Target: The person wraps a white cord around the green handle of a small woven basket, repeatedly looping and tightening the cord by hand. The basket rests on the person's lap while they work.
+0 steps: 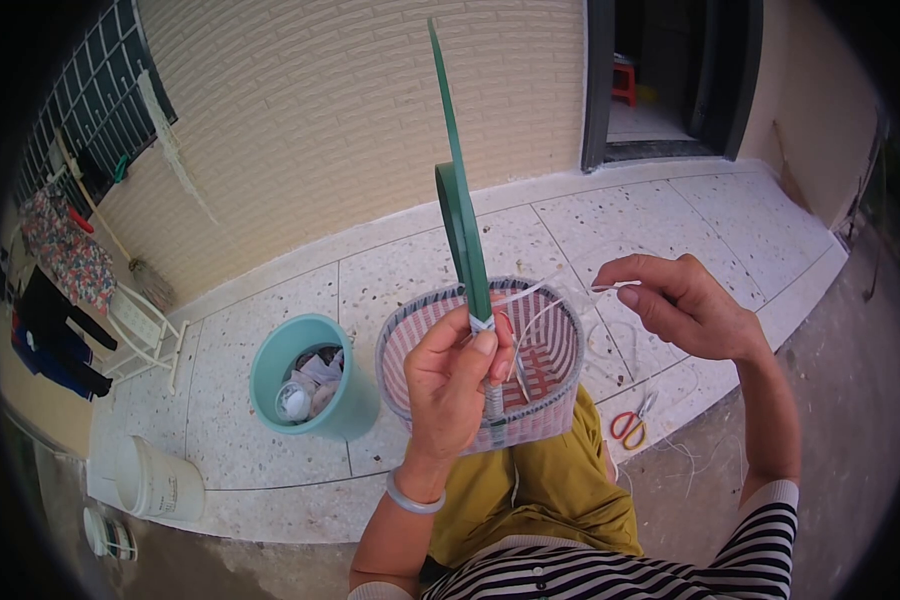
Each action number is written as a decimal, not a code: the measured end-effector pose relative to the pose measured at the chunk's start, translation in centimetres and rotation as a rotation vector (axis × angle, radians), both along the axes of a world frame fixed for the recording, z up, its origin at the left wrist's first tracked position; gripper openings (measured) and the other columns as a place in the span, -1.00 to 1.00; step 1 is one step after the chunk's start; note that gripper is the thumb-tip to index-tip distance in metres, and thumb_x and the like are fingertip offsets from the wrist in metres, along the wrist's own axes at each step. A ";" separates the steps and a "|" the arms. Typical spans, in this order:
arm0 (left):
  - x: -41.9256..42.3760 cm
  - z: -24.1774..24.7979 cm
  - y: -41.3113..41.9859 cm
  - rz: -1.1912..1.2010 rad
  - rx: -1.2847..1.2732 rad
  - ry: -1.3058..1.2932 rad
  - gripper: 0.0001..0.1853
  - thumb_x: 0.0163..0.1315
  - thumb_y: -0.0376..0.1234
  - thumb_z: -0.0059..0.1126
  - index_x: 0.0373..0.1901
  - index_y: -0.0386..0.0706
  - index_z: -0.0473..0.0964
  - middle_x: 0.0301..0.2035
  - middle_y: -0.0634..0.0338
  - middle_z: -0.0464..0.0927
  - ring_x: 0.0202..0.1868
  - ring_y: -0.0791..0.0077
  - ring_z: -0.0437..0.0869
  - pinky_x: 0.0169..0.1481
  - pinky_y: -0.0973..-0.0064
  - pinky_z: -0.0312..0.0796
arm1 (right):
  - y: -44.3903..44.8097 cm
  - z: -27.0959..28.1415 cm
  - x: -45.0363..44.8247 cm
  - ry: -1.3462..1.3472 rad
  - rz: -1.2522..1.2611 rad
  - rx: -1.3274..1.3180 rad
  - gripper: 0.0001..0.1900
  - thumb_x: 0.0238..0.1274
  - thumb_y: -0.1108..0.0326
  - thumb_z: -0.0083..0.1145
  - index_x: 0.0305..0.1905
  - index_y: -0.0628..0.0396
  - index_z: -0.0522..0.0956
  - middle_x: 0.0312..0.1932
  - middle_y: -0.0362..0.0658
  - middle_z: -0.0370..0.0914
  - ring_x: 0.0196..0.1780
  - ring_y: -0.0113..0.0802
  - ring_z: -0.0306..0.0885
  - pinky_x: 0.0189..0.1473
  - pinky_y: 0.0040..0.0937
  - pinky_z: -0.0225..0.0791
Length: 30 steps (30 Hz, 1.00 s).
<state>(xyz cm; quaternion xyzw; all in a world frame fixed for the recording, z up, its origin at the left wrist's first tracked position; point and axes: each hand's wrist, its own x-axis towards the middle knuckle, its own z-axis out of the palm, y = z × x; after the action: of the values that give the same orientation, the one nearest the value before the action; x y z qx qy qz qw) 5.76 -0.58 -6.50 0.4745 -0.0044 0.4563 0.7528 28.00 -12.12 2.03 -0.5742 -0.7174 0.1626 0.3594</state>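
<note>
A woven basket [551,420] with pink and white walls and a grey rim rests at my lap. Above its near side my left hand [457,367] grips the wrapped base of green flat strips [474,255], which stand upright, one of them bent into a loop. White strip is braided around that base, and a wrapped grey handle part [493,401] runs down to the basket's rim. To the right, my right hand [667,300] pinches a thin white strip [607,288] between thumb and forefinger. The strip stretches left towards the wrapping.
Left of the basket stands a teal bin [259,390] holding rubbish. Scissors [630,429] with red and yellow handles lie on the tiled ledge at right, near loose white strips [682,450]. A white bucket [161,480] and a white metal chair [146,330] are at far left.
</note>
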 end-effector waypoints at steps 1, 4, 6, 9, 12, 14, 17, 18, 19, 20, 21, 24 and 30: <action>0.0 0.0 0.0 0.006 0.011 -0.002 -0.70 0.38 -0.55 -0.07 0.12 -0.40 0.42 -0.25 0.16 0.52 -0.39 0.61 0.41 -0.30 0.61 0.30 | -0.1 -0.1 -0.2 0.032 -0.027 -0.038 -0.81 0.34 0.51 -0.03 -0.02 0.22 0.53 -0.53 -0.14 0.50 -0.55 -0.52 0.36 -0.46 -0.48 0.27; 0.1 0.1 -0.2 0.027 0.005 -0.008 -0.71 0.38 -0.53 -0.05 0.10 -0.41 0.43 -0.28 0.17 0.52 -0.41 0.62 0.40 -0.32 0.64 0.29 | 0.0 -0.2 -0.8 0.035 -0.073 -0.040 -0.82 0.33 0.53 -0.04 -0.05 0.23 0.53 -0.52 -0.14 0.50 -0.54 -0.54 0.36 -0.47 -0.51 0.27; 0.1 0.1 -0.4 0.079 0.003 0.016 -0.71 0.37 -0.51 -0.03 0.09 -0.41 0.43 -0.30 0.18 0.52 -0.43 0.63 0.39 -0.34 0.65 0.28 | 0.4 -0.3 -1.5 -0.088 -0.091 0.070 -0.83 0.32 0.53 -0.04 -0.07 0.24 0.53 -0.53 -0.15 0.50 -0.52 -0.55 0.39 -0.47 -0.53 0.28; 0.2 0.1 -0.7 0.131 0.005 0.022 -0.71 0.37 -0.50 -0.01 0.08 -0.41 0.43 -0.32 0.19 0.52 -0.44 0.64 0.40 -0.35 0.65 0.29 | 0.3 -0.4 -2.7 0.015 -0.081 0.090 -0.84 0.31 0.54 -0.03 -0.08 0.26 0.52 -0.54 -0.17 0.48 -0.51 -0.58 0.38 -0.47 -0.55 0.27; 0.2 0.1 -1.1 0.147 0.029 0.065 -0.70 0.35 -0.51 0.01 0.09 -0.40 0.42 -0.30 0.21 0.52 -0.39 0.65 0.44 -0.29 0.66 0.33 | 0.9 -0.9 -4.0 0.198 -0.021 0.149 -0.84 0.31 0.54 -0.03 -0.09 0.26 0.52 -0.52 -0.17 0.49 -0.51 -0.60 0.37 -0.47 -0.53 0.27; 0.2 0.0 -1.3 0.176 0.084 0.100 -0.69 0.33 -0.53 0.02 0.09 -0.40 0.42 -0.28 0.21 0.51 -0.37 0.64 0.44 -0.29 0.65 0.32 | 0.6 -0.7 -4.1 0.212 -0.051 0.023 -0.85 0.31 0.53 -0.01 -0.08 0.26 0.52 -0.50 -0.16 0.52 -0.49 -0.61 0.39 -0.45 -0.52 0.29; 0.3 -0.2 -1.3 0.214 0.170 0.108 -0.66 0.31 -0.53 0.04 0.11 -0.39 0.40 -0.24 0.21 0.50 -0.35 0.64 0.42 -0.28 0.65 0.29 | 0.5 -0.7 -4.5 0.160 -0.051 0.009 -0.87 0.37 0.52 -0.01 -0.10 0.27 0.52 -0.49 -0.21 0.49 -0.48 -0.65 0.33 -0.46 -0.58 0.25; 0.2 -0.2 -1.2 0.188 0.172 0.091 -0.65 0.31 -0.53 0.06 0.13 -0.39 0.39 -0.21 0.23 0.50 -0.29 0.66 0.44 -0.20 0.68 0.32 | 0.6 -0.8 -4.7 0.148 -0.063 -0.011 -0.88 0.39 0.52 -0.02 -0.10 0.28 0.52 -0.49 -0.23 0.48 -0.48 -0.67 0.30 -0.46 -0.61 0.22; 0.0 -0.3 -1.1 0.164 0.167 0.065 -0.63 0.31 -0.52 0.09 0.15 -0.40 0.38 -0.18 0.24 0.50 -0.23 0.68 0.45 -0.13 0.70 0.34 | 0.6 -0.8 -4.8 0.115 -0.059 0.046 -0.88 0.39 0.51 -0.02 -0.10 0.28 0.52 -0.50 -0.24 0.47 -0.48 -0.67 0.29 -0.45 -0.61 0.22; 0.0 -0.4 -0.9 0.155 0.174 0.070 -0.62 0.32 -0.52 0.08 0.16 -0.39 0.37 -0.18 0.24 0.50 -0.24 0.67 0.45 -0.14 0.70 0.35 | 0.7 -0.8 -4.8 0.096 -0.073 0.057 -0.88 0.39 0.51 -0.01 -0.10 0.28 0.52 -0.51 -0.25 0.46 -0.47 -0.68 0.29 -0.45 -0.62 0.22; 0.0 -0.5 -0.8 0.147 0.175 0.066 -0.61 0.32 -0.51 0.08 0.18 -0.39 0.36 -0.18 0.24 0.50 -0.25 0.67 0.45 -0.15 0.69 0.35 | 0.7 -0.8 -4.9 0.089 -0.082 0.073 -0.88 0.39 0.50 -0.01 -0.11 0.28 0.52 -0.51 -0.25 0.46 -0.46 -0.68 0.28 -0.44 -0.62 0.22; 0.0 -0.5 -0.7 0.109 0.132 0.051 -0.61 0.33 -0.50 0.07 0.18 -0.39 0.36 -0.19 0.23 0.50 -0.28 0.66 0.44 -0.19 0.67 0.35 | 1.3 -1.0 -5.0 0.064 -0.090 0.178 -0.88 0.40 0.49 -0.01 -0.11 0.28 0.52 -0.51 -0.25 0.45 -0.47 -0.69 0.27 -0.45 -0.63 0.20; 0.2 0.0 -0.9 0.121 0.077 0.040 -0.60 0.34 -0.50 0.06 0.19 -0.38 0.30 -0.22 0.15 0.51 -0.35 0.63 0.46 -0.25 0.65 0.36 | 1.4 -1.2 -5.1 0.220 -0.011 0.044 -0.85 0.44 0.42 -0.03 -0.07 0.26 0.50 -0.47 -0.33 0.44 -0.48 -0.71 0.23 -0.47 -0.65 0.16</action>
<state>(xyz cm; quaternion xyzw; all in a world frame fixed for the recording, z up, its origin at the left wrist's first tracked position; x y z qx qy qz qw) 6.00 -1.47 -6.50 0.5114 0.0217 0.4909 0.7050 22.91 -10.73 0.80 -0.5489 -0.6737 0.2069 0.4495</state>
